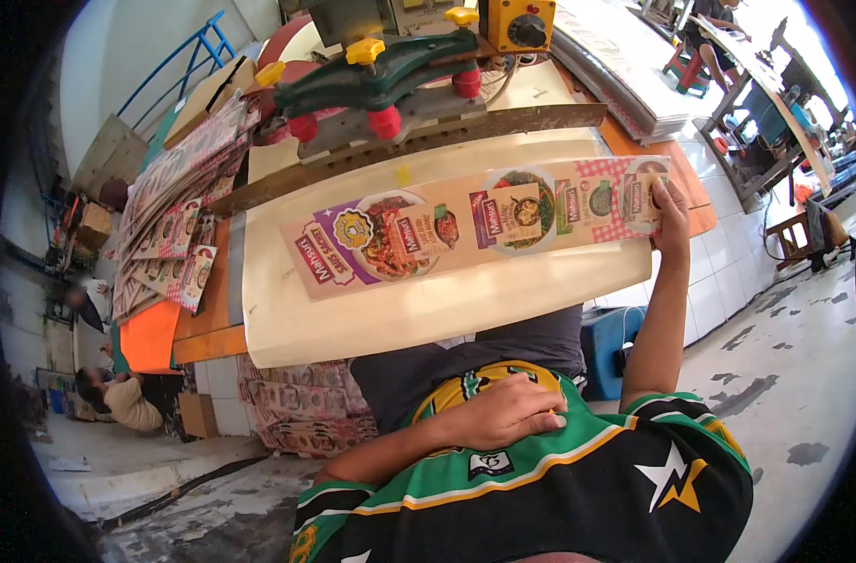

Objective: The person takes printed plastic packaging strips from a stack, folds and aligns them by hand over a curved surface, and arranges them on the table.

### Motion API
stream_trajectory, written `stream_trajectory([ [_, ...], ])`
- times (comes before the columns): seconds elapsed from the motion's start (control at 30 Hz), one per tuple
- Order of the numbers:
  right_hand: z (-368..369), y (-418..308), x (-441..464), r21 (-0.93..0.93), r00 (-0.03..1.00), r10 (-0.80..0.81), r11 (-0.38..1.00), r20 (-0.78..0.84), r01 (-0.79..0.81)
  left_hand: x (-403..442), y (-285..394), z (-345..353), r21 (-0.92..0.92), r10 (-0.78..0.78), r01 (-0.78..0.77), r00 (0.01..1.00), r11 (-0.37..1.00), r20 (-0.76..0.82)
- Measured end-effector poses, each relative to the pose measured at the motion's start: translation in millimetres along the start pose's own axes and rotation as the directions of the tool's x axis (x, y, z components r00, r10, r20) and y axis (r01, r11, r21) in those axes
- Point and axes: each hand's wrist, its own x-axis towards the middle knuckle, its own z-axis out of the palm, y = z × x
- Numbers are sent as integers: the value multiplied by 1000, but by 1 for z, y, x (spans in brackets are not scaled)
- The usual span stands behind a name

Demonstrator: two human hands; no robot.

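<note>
Currently, the right hand [670, 220] is gripping a long printed sheet [479, 225] at its right short end. The fingers are closing on the edge there, but how they are placed underneath, I cannot tell. The printed sheet is lying over a pale board [428, 324], just in front of a long metal bar [418, 150], under the green machine [381, 80]. Its left end is reaching near the left side of the board, and no hand is supporting it.

Meanwhile, the left hand [520, 413] is resting on the front of the shirt [578, 460], with the fingers loosely bent. Whether something is under the palm, I cannot tell.

In my judgement, the printed sheet is probably being light and thin, flexible along its length but rather stiff across. Its face is looking smooth, so it may be sliding easily on the board. The corners are seeming the weak places for bending. One hand at the short end is probably serving well for sliding; for lifting, a second hold near the left end would be safer. More printed sheets [179, 178] are leaning in an uneven pile on the left.
</note>
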Motion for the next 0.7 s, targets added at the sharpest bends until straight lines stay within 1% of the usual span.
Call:
stream_trajectory([
  [0.03, 1, 0, 0, -1, 1000, -1, 1000, -1, 1, -1, 1, -1, 0, 1, -1, 1000, 1000, 1],
  [0.1, 0, 0, -1, -20, 999, -9, 1000, -40, 9, -5, 4, -6, -118, -61, 61, 998, 991, 2],
  [0.13, -1, 1, 0, -21, 999, -11, 1000, -43, 10, -6, 4, -6, -117, -60, 61, 998, 991, 6],
  [0.2, -4, 1, -1, 12, 1000, -2, 1000, -2, 2, -9, 5, -4, -107, -40, 28, 993, 994, -108],
  [0.23, -5, 2, -1, 13, 1000, -2, 1000, -2, 2, -10, 6, -6, -106, -40, 29, 993, 994, -108],
  [0.27, -3, 1, -1, 15, 1000, -12, 1000, -8, 12, -11, 8, -9, -295, -183, 149, 979, 944, -91],
  [0.3, -2, 1, -2, 15, 1000, -22, 1000, -14, 22, -12, 9, -11, -471, -317, 259, 947, 843, -47],
  [0.33, -3, 3, -1, 15, 1000, -22, 1000, -12, 22, -9, -4, -2, -454, -243, 116, 942, 883, -232],
  [0.37, -5, 5, 0, 40, 999, -37, 998, -32, 38, -10, -4, -6, -453, -243, 115, 941, 884, -236],
  [0.43, -8, 9, 3, 70, 998, -45, 996, -43, 48, -10, -1, -19, -636, -382, 159, 895, 755, -231],
  [0.5, -5, 8, 6, 129, 996, -82, 988, -17, 84, -12, -10, -21, -617, -394, 160, 881, 770, -264],
  [0.57, 6, 1, -1, 168, 996, -90, 982, 26, 85, -20, -11, -15, -701, -460, 154, 846, 697, -271],
  [0.6, 17, -2, -4, 154, 997, -77, 985, -13, 78, -22, -11, -14, -699, -463, 151, 841, 699, -281],
  [0.63, 28, -3, -7, 141, 997, -60, 988, -52, 67, -23, -11, -13, -722, -438, 92, 844, 685, -309],
  [0.67, 46, -6, -12, 150, 998, -54, 987, -42, 60, -23, -11, -13, -741, -414, 33, 845, 671, -337],
  [0.7, 71, -9, -18, 166, 999, -17, 986, -29, 22, -22, -11, -14, -738, -421, 32, 838, 674, -347],
])
